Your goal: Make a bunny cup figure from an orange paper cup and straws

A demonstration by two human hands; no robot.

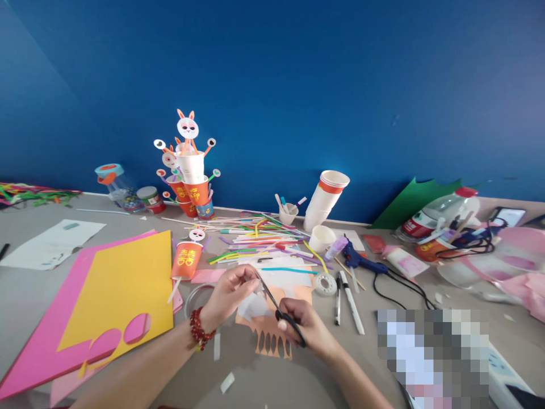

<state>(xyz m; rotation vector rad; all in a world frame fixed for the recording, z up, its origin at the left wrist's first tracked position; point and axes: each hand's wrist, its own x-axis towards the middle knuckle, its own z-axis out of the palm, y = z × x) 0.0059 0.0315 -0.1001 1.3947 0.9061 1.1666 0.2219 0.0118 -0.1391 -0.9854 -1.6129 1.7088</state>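
My right hand [304, 326] is closed around the black handles of a pair of scissors [268, 291]. The blades slant up and left to the fingertips of my left hand [234, 289]. That hand is in a pinch; whatever small thing it holds is too hidden to name. Beneath both hands lie white paper scraps [254, 305] and a peach-orange paper sheet [272, 329] with a row of leaf-shaped holes. A roll of tape [326, 284] sits just beyond my right hand.
Yellow card [128, 284] overlaps pink card [55, 335] at left. A red cup with a rabbit face [187, 258] stands beside it; stacked decorated cups [191, 167] rise behind. Coloured pipe cleaners [255, 244], pens [351, 301] and a blue glue gun [361, 259] lie beyond.
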